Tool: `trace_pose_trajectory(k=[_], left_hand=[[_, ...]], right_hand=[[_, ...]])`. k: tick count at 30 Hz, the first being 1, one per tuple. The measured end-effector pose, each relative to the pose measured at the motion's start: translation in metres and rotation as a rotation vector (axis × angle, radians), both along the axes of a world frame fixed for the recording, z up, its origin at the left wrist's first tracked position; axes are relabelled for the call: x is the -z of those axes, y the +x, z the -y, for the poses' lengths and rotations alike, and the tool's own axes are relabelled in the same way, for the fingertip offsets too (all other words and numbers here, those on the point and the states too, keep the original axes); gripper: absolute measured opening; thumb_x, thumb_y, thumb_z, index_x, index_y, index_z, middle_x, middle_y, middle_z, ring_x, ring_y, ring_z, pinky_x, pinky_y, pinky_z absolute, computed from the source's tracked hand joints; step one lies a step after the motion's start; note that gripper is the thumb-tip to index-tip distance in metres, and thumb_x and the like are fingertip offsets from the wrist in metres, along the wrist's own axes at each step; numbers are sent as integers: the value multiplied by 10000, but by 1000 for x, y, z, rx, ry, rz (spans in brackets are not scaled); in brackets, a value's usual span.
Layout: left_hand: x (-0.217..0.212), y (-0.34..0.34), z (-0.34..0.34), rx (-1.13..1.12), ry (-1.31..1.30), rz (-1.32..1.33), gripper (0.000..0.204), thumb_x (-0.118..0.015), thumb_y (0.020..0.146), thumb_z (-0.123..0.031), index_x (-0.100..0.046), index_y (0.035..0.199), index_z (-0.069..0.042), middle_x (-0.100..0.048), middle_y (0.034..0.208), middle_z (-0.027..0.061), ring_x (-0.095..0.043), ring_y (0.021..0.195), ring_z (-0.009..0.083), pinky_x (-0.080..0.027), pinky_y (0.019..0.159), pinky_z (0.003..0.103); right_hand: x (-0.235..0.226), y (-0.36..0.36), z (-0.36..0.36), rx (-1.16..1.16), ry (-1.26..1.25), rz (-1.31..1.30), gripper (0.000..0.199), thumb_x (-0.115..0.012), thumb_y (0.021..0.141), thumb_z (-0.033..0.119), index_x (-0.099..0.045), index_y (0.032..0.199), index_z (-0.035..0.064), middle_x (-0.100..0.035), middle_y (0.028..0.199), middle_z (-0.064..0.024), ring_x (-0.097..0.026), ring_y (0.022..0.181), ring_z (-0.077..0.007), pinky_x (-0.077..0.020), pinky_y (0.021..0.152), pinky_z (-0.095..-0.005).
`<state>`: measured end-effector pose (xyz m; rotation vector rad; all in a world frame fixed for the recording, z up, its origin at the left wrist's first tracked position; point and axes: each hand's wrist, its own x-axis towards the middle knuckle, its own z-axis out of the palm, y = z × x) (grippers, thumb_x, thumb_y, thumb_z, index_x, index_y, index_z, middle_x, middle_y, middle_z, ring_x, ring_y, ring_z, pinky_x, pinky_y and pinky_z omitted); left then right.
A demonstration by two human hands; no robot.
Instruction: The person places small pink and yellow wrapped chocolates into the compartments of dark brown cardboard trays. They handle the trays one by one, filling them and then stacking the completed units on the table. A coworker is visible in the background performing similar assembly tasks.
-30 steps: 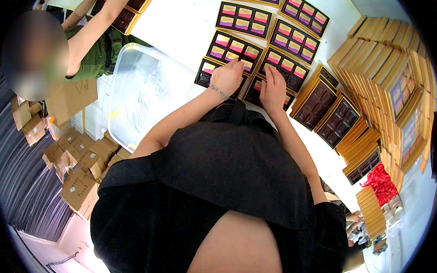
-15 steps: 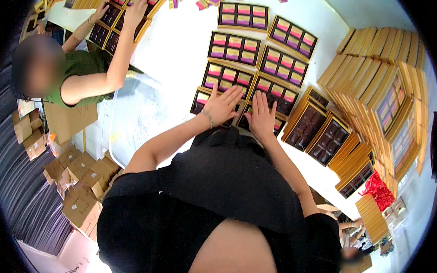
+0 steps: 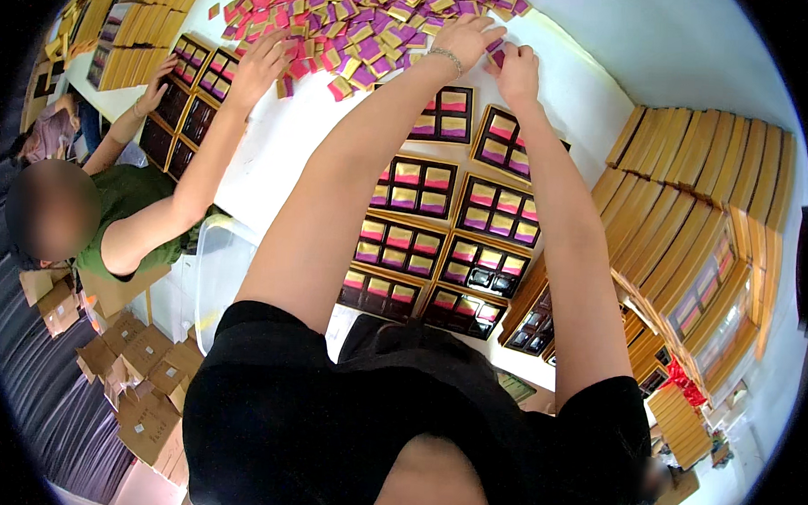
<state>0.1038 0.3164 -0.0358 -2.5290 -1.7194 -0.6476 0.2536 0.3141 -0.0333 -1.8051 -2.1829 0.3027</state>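
Reaching far across the white tabletop (image 3: 292,151) with both arms stretched out, into the loose heap of small square foil-wrapped packets in pink, purple and gold (image 3: 358,28) lying at the far edge. Left hand (image 3: 465,36) resting fingers-spread on the heap, palm down, pressing on packets rather than pinching any; whether a packet is caught beneath it, cannot tell. Right hand (image 3: 517,69) just beside it, fingers drawn together on what looks like a single purple packet at the near fringe of the heap, though the grip itself is too small to make out for certain.

Doing this well, as a judgement: picking from the near fringe instead of digging into the middle, so as not to be pushing packets off the far side; taking one colour at a time to match the rows already laid; keeping forearms lifted over the open black trays with gold rims (image 3: 415,186), since these are lying directly under both arms, some cells filled and, in the nearest trays, several cells still dark and bare.

Also working the heap from the left side, a hand of another person in a green top (image 3: 259,60), so staying on the right part of the pile. Stacks of closed gold cardboard boxes (image 3: 718,166) standing to the right, well apart from the heap
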Motion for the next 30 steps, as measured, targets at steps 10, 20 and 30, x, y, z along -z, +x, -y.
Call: trace_pose_trajectory(k=[10,20,30], left_hand=[[7,17,8,42,-114,-102,438,-682,801,-352,-606,1174,-136,-619,1131,117,-507,1144,286,-416,928,423],[-115,28,152,57,-1124,1488,532,-652,881,-218,-464,1378,-190,-599,1186,133,-390,1292,281,-278,1084,539],[-62,83,328,257,-838,320,269,-653,819,-108,-655,1087,-126,-643,955,98,-632,889,267,-521,757,360]], right_hand=[[-3,87,27,151,-582,-1264,365,-695,839,176,-614,1107,-57,-622,1094,-139,-603,996,-273,-510,865,-384],[-118,138,160,-248,-911,-1725,326,-491,954,82,-496,1259,-34,-604,1177,-121,-606,1060,-226,-504,945,-396],[-79,134,353,-185,-389,1,217,-604,716,-2,-684,905,68,-664,860,-165,-643,871,-341,-506,769,-445]])
